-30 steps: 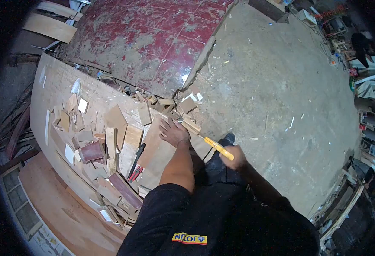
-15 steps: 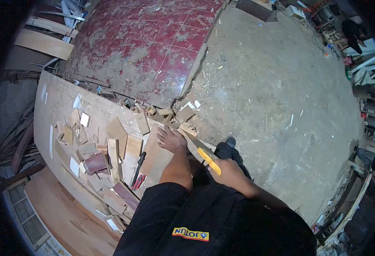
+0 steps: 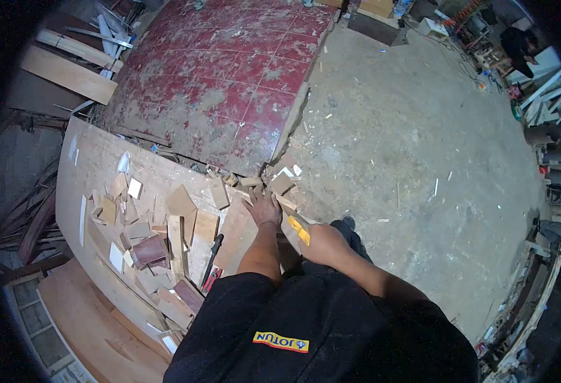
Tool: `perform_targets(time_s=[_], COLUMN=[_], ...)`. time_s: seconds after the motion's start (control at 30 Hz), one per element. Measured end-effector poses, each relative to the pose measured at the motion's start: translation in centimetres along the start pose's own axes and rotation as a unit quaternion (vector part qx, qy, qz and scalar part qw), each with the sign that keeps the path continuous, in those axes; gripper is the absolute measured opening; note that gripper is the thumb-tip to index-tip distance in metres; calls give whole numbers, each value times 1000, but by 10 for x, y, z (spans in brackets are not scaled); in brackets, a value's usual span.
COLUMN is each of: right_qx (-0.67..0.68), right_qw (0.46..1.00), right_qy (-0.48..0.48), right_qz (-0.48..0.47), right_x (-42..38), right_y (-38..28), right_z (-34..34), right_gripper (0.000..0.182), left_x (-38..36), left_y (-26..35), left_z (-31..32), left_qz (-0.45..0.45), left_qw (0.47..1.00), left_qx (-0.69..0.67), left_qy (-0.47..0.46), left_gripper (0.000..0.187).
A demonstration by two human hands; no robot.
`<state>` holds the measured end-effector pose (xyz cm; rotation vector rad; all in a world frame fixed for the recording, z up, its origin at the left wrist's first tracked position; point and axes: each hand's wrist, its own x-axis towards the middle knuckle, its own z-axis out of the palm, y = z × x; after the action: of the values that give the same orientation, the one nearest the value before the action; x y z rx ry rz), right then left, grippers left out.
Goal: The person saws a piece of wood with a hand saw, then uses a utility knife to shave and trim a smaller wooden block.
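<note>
My right hand is wrapped around the yellow handle of a handsaw at the right edge of the workbench. Its blade points away from me and is mostly hard to see. My left hand lies with spread fingers on a brown board, close beside the saw. To the left of that board are a black bar-shaped tool and a red-handled tool. Small wood offcuts sit just past my fingers.
Wood scraps are scattered over the workbench. Beyond it is a dusty red tiled surface; concrete floor with bits of debris stretches right. Another person is at the far right, near stacked pale pieces.
My right hand has pushed the saw forward and left, bringing its handle closer to my left hand. The left hand stays on the board. The whole view has shifted slightly.
</note>
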<state>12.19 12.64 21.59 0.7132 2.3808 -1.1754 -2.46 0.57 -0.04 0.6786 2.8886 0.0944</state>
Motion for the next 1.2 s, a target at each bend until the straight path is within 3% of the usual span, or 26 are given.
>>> perform_targets(time_s=[0.07, 0.53, 0.63, 0.7, 0.83, 0.93, 1.13, 1.2], right_qx=[-2, -6, -52, -53, -16, -24, 10, 3], right_qw=[1000, 1000, 993, 997, 999, 995, 992, 996], right_qy=[8, -10, -91, -39, -37, -59, -54, -32], right_qz=[-3, 14, 46, 48, 32, 74, 116, 87], right_x=[-5, -9, -6, -7, -7, 10, 26, 19], right_y=[2, -19, -27, -31, -39, -36, -21, 4], right_z=[7, -9, -13, -8, -19, -17, 4, 17], right_gripper=[35, 40, 36, 39, 37, 35, 41, 35], left_x=[1, -1, -3, -2, -4, -4, -3, -2], left_y=[-3, -1, 0, -1, -2, -2, -3, -3], left_z=[5, -6, -10, -6, -4, -10, -9, -8], left_qz=[0, -1, -9, -7, 3, 0, 10, 19], left_qw=[999, 998, 998, 996, 997, 996, 997, 997], left_qx=[11, -33, -45, -63, -76, -74, -69, -74], left_qy=[-48, -50, -49, -57, -13, -55, -37, -31], left_gripper=[34, 31, 33, 32, 31, 36, 33, 33])
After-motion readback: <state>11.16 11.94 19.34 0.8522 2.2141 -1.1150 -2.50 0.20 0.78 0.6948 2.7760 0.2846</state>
